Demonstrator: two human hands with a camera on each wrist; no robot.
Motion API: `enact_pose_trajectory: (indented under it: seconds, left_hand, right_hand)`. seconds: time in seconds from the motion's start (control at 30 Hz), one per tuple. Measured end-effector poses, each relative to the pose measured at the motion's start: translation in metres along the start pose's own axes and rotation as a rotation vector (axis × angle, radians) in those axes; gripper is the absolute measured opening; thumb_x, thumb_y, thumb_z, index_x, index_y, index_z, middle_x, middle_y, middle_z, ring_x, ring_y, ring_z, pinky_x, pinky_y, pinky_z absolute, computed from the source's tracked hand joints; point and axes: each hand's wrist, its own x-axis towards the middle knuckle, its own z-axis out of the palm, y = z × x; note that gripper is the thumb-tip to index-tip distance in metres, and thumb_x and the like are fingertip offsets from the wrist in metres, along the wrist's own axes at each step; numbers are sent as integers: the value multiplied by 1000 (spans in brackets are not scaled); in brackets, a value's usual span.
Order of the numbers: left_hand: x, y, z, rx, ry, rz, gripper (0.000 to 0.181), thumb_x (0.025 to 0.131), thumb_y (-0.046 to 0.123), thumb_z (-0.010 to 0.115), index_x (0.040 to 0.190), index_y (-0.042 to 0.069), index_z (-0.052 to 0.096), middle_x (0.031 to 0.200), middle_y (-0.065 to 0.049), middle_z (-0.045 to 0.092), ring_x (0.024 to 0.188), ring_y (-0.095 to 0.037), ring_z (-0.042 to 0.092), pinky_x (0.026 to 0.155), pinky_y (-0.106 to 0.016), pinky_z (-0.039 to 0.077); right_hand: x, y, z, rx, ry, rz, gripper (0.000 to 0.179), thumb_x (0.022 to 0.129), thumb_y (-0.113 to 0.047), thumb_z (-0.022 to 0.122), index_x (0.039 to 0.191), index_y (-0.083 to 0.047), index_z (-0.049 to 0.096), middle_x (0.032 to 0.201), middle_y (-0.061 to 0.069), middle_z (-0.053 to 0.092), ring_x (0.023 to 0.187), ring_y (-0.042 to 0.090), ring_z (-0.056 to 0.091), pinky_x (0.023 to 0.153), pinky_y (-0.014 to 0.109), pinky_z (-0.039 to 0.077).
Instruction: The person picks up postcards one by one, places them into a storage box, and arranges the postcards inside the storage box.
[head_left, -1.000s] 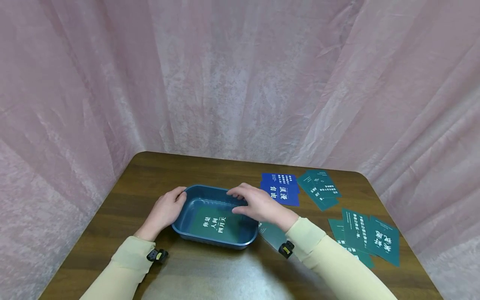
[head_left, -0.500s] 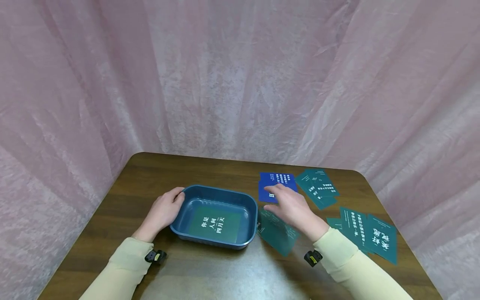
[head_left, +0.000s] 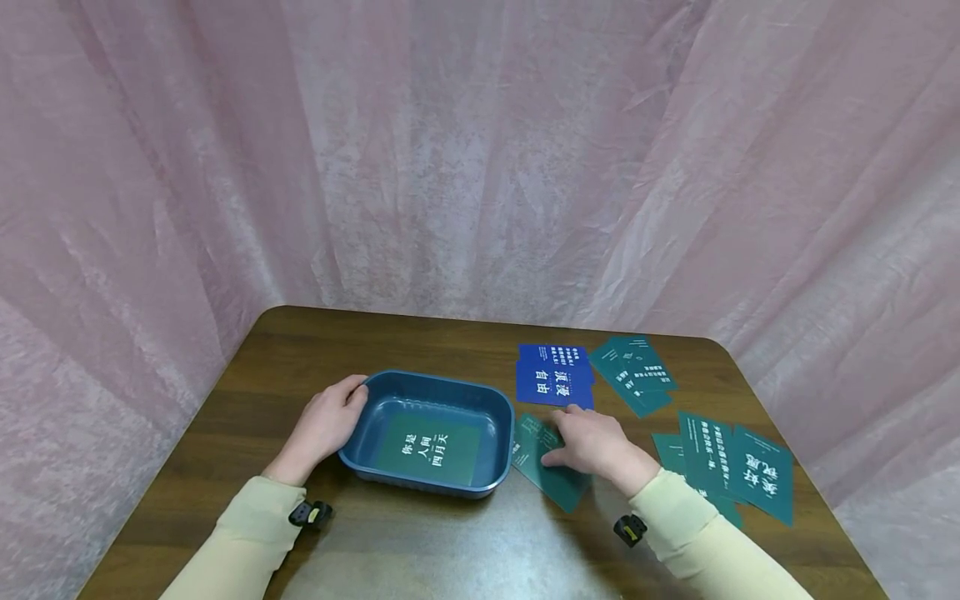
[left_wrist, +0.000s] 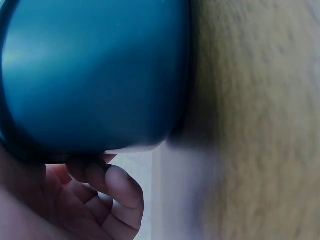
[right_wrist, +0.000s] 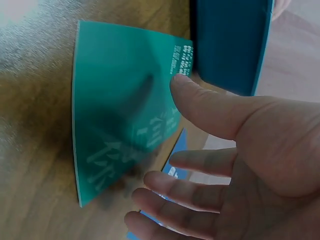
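Observation:
At its left end, my left hand (head_left: 330, 421) holds a blue plastic basin (head_left: 450, 387); in the left wrist view the fingers (left_wrist: 126, 187) curl beside its wall (left_wrist: 95, 75). Flat on the basin floor lies a green card (head_left: 461, 442) with white Chinese characters. My right hand (head_left: 596, 442) is low over another green card (head_left: 534, 457) just right of the basin. From the right wrist, its thumb (right_wrist: 200, 102) overlaps that card (right_wrist: 120, 95), and the slightly bent fingers are spread apart with nothing between them.
Overlapping blue cards (head_left: 555, 379) lie behind my right hand. A fan of green cards (head_left: 636, 375) sits beside them, and more green cards (head_left: 708, 462) spread near the right table edge. A pink curtain (head_left: 465, 167) hangs behind the wooden table (head_left: 337, 342).
My right hand has left the basin, moved right, then come down over the green card beside it. My left hand has stayed at the basin's left end.

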Motion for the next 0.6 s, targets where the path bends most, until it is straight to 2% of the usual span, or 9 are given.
enact_pose_trajectory:
  seconds: [0.23,0.43,0.6]
  left_hand:
    - [0,1,0,6,1,3,47,119,24,45,158,-2,55,155,-28,59,141,-50,58,116,-70,44]
    - [0,0,0,12,7,11,47,119,24,46,157,-2,55,154,-29,60,140,-50,58,116,-70,43]
    - [0,-1,0,15,11,13,47,119,24,46,157,-2,56,153,-29,60,139,-50,59,116,-70,44]
  right_hand:
    - [-4,-6,11,-5,-2,10,79,89,-46,93,150,-4,64,123,21,65,104,32,63,88,56,59]
    - [-6,-10,17,-24,37,6,84,85,-46,96,148,0,64,111,19,63,97,31,60,84,55,58]
    - [-8,-11,20,-43,57,5,90,82,-54,96,146,2,65,112,21,64,97,32,61,84,55,60]
